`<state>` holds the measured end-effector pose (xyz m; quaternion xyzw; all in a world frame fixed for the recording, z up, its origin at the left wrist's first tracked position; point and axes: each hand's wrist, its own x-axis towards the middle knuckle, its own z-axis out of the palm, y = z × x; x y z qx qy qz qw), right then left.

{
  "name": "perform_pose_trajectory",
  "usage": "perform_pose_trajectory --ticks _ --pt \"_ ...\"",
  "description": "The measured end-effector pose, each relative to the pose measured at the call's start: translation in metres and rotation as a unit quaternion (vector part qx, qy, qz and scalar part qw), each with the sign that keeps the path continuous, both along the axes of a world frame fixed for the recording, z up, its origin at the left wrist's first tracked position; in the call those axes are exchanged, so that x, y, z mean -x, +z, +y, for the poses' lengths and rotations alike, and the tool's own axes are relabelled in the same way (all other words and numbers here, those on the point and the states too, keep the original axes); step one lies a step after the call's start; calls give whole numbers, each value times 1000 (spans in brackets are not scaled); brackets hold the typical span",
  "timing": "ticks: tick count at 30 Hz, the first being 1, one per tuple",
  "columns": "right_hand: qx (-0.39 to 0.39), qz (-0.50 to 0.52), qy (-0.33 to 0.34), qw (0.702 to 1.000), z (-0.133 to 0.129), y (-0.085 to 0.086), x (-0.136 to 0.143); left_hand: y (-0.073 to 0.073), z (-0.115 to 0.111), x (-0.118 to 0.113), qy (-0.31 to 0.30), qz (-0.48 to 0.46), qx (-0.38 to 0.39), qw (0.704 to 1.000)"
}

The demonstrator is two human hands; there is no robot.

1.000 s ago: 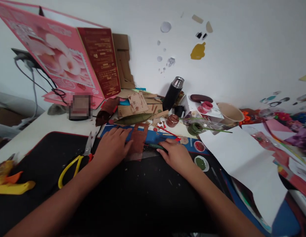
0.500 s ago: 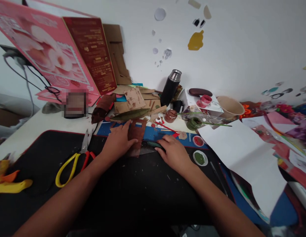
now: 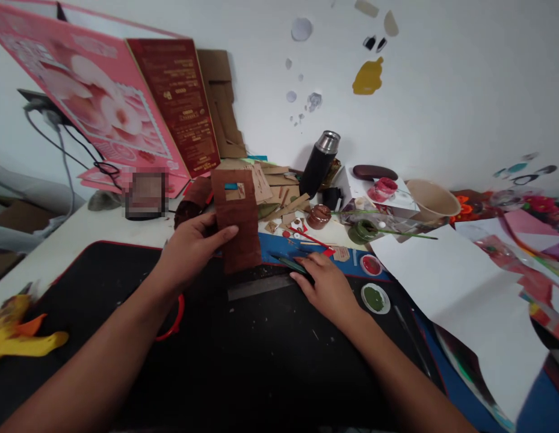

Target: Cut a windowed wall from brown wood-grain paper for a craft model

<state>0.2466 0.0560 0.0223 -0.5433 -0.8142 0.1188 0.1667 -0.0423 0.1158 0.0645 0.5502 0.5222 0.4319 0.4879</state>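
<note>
My left hand [image 3: 189, 243] pinches the left edge of a brown rectangular card [image 3: 240, 234], thumb in front. The card stands nearly upright above the mat, with a small rectangular window cut near its top. In my right hand [image 3: 327, 282] is a slim dark green tool that looks like a craft knife [image 3: 288, 263], its tip pointing left towards the card; the blade is hard to make out. A clear strip like a ruler [image 3: 259, 287] lies on the black mat [image 3: 261, 361] below the card. Scissors [image 3: 176, 322] show only a red handle beside my left forearm.
Cardboard scraps, a black flask [image 3: 321, 162], a brown paint jar [image 3: 319, 216] and a green paint jar [image 3: 363, 230] stand behind. Lids of red [image 3: 370, 264] and green paint [image 3: 375, 299] lie right, beside white paper [image 3: 432, 270]. A yellow tool [image 3: 26, 337] lies left.
My left hand has lifted the brown card off the mat and tilted it up, uncovering the clear strip. My right hand keeps the knife low, near the mat.
</note>
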Motion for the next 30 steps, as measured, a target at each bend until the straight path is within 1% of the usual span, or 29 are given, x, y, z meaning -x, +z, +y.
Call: perform_pose_trajectory --ticks 3,7,11,13,16,18,23,27,29,30 --pt "-10 8 -4 1000 2 0 1 1 8 -6 8 -91 13 996" --pt "-12 12 6 1000 4 -1 1 -11 20 -20 5 -159 50 986" --pt "-14 13 2 1000 6 -1 0 -26 27 -29 9 -190 43 981" --pt "-25 33 -6 999 9 1 2 -33 28 -29 12 -198 40 979" --pt "-39 103 -11 994 14 6 8 -40 27 -28 14 -202 35 979" --pt "-25 160 -14 987 18 11 16 -43 25 -26 10 -203 35 978" --pt "68 275 -37 958 30 18 43 -44 21 -24 -8 -199 36 979" --pt "181 360 -46 914 42 20 63 -45 22 -21 -18 -203 36 978" --pt "209 401 -48 890 48 20 73 -46 22 -18 -19 -211 31 977" --pt "211 426 -51 878 51 19 78 -46 22 -17 -23 -217 29 975"
